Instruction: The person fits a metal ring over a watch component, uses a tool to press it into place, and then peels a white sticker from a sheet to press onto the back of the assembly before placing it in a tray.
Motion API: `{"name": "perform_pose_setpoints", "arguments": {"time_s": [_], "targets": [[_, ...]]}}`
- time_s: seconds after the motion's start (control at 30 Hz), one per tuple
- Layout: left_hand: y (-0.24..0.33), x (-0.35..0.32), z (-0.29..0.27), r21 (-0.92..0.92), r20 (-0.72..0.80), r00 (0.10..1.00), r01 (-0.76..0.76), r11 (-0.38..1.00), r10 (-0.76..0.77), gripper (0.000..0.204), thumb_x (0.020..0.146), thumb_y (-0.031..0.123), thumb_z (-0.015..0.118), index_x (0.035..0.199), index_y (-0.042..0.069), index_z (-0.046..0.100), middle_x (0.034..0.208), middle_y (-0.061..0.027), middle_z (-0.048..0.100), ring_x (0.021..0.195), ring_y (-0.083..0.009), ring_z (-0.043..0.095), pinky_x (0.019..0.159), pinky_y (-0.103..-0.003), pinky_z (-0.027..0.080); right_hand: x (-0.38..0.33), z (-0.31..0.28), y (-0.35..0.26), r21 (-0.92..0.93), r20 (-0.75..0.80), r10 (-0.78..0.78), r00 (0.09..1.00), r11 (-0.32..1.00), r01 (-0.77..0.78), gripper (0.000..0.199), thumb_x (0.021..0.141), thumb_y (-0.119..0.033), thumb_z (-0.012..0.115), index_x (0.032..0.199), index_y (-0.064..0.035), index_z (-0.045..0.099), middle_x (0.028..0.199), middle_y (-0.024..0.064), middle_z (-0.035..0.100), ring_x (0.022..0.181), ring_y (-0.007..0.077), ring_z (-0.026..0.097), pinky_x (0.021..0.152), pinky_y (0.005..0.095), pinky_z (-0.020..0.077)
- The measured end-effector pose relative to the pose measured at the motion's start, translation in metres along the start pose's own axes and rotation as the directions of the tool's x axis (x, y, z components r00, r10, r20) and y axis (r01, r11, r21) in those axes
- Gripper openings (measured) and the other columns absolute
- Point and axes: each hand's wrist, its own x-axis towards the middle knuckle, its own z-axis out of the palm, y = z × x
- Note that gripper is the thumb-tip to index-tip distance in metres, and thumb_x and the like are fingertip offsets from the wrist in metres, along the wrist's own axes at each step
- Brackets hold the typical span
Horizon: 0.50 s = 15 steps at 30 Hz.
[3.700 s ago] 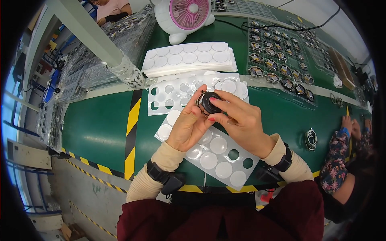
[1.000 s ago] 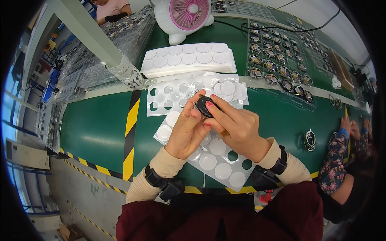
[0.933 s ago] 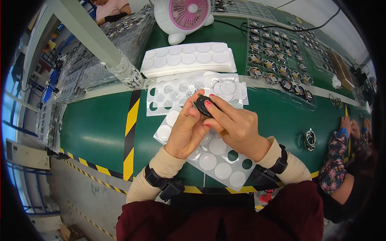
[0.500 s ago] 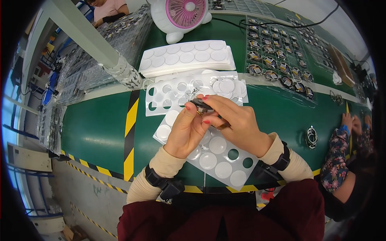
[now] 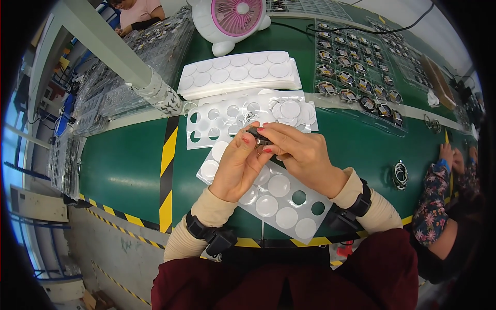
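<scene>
Between the fingers of both hands is a small round dark part with a metallic rim [image 5: 260,137], mostly covered by the fingertips. My left hand [image 5: 238,168] pinches it from the left with thumb and fingers. From the right, my right hand [image 5: 305,155] closes its fingers on the same part. Beneath the hands lies a tilted sheet of round white stickers [image 5: 286,218], with a few holes showing green. Just beyond, another sticker sheet [image 5: 206,114] has several holes, and loose white discs [image 5: 290,109] are piled on its right end.
A thick stack of sticker sheets [image 5: 240,72] sits farther back, below a white and pink fan [image 5: 236,18]. Clear trays of round parts [image 5: 356,77] fill the far right. A wire coil [image 5: 400,175] lies at right, near another person's arm [image 5: 433,201]. A post [image 5: 111,46] rises at left.
The round part has tilted slightly between the fingers, and my left thumb has shifted a little. Both hands stay in nearly the same place.
</scene>
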Motion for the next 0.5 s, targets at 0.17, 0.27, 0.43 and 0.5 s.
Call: {"name": "perform_pose_setpoints", "arguments": {"time_s": [0.17, 0.27, 0.43, 0.5], "targets": [[0.006, 0.004, 0.009, 0.031, 0.048, 0.999, -0.017, 0.999, 0.015, 0.039, 0.088, 0.018, 0.054, 0.121, 0.004, 0.041, 0.114, -0.0078, 0.050, 0.103, -0.0172, 0.052, 0.092, -0.030, 0.044, 0.000, -0.002, -0.003, 0.176, -0.016, 0.130, 0.991, 0.977, -0.125, 0.033, 0.074, 0.000, 0.064, 0.106, -0.0045, 0.060, 0.108, 0.0101, 0.057, 0.062, 0.0122, 0.057, 0.053, 0.0206, 0.0453], [0.008, 0.001, 0.014, 0.071, 0.038, 0.999, -0.031, 0.997, 0.029, 0.038, 0.088, 0.012, 0.053, 0.123, 0.003, 0.040, 0.116, -0.0093, 0.050, 0.105, -0.0180, 0.051, 0.094, -0.031, 0.043, 0.004, -0.005, -0.008, 0.356, 0.018, 0.276, 0.961, 0.896, -0.264, 0.032, 0.075, 0.001, 0.062, 0.107, -0.0032, 0.059, 0.112, 0.0087, 0.053, 0.064, 0.0087, 0.053, 0.056, 0.0184, 0.0430], [0.003, 0.002, 0.008, 0.247, 0.035, 0.996, -0.091, 0.965, 0.085, 0.043, 0.087, 0.002, 0.051, 0.128, 0.001, 0.038, 0.115, -0.0112, 0.052, 0.106, -0.0193, 0.053, 0.093, -0.032, 0.044, 0.003, -0.005, -0.004, 0.553, 0.090, 0.448, 0.889, 0.720, -0.419, 0.029, 0.078, 0.001, 0.060, 0.107, -0.0007, 0.058, 0.109, 0.0062, 0.053, 0.068, 0.0048, 0.046, 0.060, 0.0162, 0.0399], [0.000, 0.002, 0.014, 0.363, 0.020, 0.988, -0.147, 0.920, 0.150, 0.045, 0.086, 0.001, 0.051, 0.129, 0.001, 0.037, 0.113, -0.0127, 0.054, 0.102, -0.0203, 0.055, 0.091, -0.032, 0.045, 0.003, -0.006, -0.004, 0.580, 0.083, 0.456, 0.886, 0.701, -0.415, 0.028, 0.079, 0.001, 0.060, 0.106, -0.0002, 0.058, 0.107, 0.0057, 0.054, 0.069, 0.0042, 0.046, 0.060, 0.0160, 0.0395]]}}
